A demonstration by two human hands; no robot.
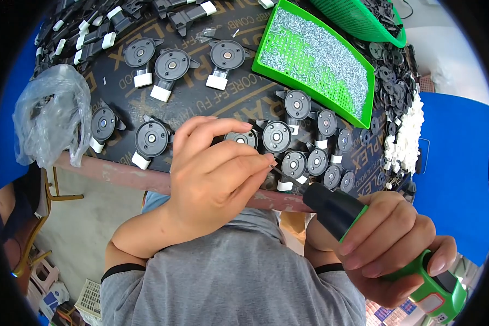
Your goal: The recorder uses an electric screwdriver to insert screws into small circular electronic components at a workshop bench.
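My right hand is wrapped round a green and black electric screwdriver. Its thin bit points up and left, reaching the fingertips of my left hand. Thumb and forefinger of that hand are pinched at the bit's tip; whatever sits between them is too small to make out. Right behind the fingertips lies a round black caster-like part with a white tab. Another black disc is partly covered by my left fingers. Several similar parts stand close by, one of them a disc just above the bit.
A green perforated tray of small silver screws stands behind the parts. Beyond it is a green basket of black pieces. White pieces are heaped at the right. A clear plastic bag lies left, near more discs.
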